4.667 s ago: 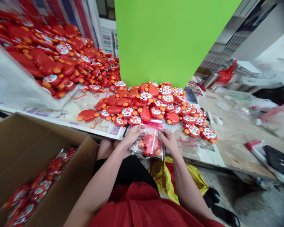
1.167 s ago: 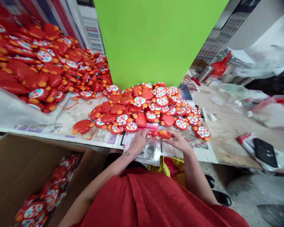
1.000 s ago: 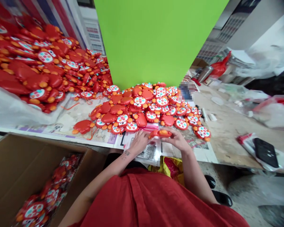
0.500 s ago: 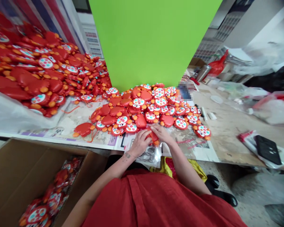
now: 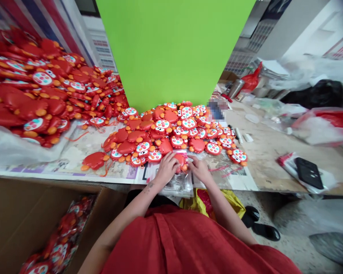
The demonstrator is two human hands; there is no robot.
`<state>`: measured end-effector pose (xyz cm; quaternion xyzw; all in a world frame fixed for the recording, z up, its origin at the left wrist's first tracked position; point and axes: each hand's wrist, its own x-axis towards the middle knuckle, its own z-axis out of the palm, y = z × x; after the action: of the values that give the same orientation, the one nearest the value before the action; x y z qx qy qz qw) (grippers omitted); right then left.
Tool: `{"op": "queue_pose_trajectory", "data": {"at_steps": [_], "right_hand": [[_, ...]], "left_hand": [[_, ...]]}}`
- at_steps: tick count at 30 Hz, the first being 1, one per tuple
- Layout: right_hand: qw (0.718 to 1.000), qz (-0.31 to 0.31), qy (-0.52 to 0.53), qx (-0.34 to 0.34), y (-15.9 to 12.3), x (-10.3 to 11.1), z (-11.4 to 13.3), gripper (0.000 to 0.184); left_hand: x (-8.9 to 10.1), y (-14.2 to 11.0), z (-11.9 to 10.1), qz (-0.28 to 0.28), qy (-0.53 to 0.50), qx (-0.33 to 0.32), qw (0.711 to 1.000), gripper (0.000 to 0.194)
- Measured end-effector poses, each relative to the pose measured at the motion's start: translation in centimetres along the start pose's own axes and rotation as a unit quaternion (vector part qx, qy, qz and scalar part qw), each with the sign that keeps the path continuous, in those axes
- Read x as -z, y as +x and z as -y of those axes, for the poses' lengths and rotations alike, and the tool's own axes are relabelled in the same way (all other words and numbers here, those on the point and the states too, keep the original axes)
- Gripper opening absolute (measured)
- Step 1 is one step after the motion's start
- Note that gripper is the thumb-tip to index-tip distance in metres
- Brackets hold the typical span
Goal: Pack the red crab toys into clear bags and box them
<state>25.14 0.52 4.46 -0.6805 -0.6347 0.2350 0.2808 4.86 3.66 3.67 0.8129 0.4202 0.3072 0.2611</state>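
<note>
Across a worn workbench [image 5: 274, 160], a bright green panel [image 5: 171, 49] is standing upright, and red crab-shaped plastic toys are spilling in a loose pile [image 5: 171, 131] over sheets of newspaper [image 5: 234, 180]. A much larger heap of the same toys [image 5: 42, 91] is lying to the left on white plastic sheeting [image 5: 20, 152]. At the table edge, the person's left hand [image 5: 167, 169] and right hand [image 5: 199, 169] are working close together over a clear plastic bag [image 5: 174, 183] that is lying on the newspaper. One red crab toy [image 5: 180, 161] is sitting between the hands at the bag's far end, apparently partly inside it, though glare on the plastic hides how far. The left hand's fingers [image 5: 173, 164] are curling down against the bag beside the toy, while the right hand's fingers [image 5: 192, 161] are bending in against the toy's other side. Whether either hand is pinching the plastic, I cannot tell. Below the table on the left, an open cardboard box [image 5: 14, 213] is holding bagged crab toys [image 5: 60, 236]. A yellow plastic bag [image 5: 220, 201] and a pair of black shoes [image 5: 260, 220] are sitting on the floor to the right of the person's red garment [image 5: 174, 243].
</note>
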Motion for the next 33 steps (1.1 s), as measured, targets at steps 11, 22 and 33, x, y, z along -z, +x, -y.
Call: {"op": "queue_pose_trajectory", "data": {"at_steps": [11, 22, 33], "right_hand": [[0.979, -0.105, 0.174, 0.021, 0.2, -2.7, 4.1, 0.044], [0.977, -0.138, 0.130, 0.095, 0.3, -1.3, 5.2, 0.039], [0.948, -0.121, -0.114, 0.273, 0.7, -2.4, 8.4, 0.041]], "left_hand": [[3.1, -0.2, -1.8, 0.002, -0.037, 0.061, 0.997, 0.015], [1.8, -1.2, 0.8, -0.014, -0.361, 0.206, 0.909, 0.018], [3.1, -0.9, -1.4, -0.001, -0.168, 0.118, 0.979, 0.039]]}}
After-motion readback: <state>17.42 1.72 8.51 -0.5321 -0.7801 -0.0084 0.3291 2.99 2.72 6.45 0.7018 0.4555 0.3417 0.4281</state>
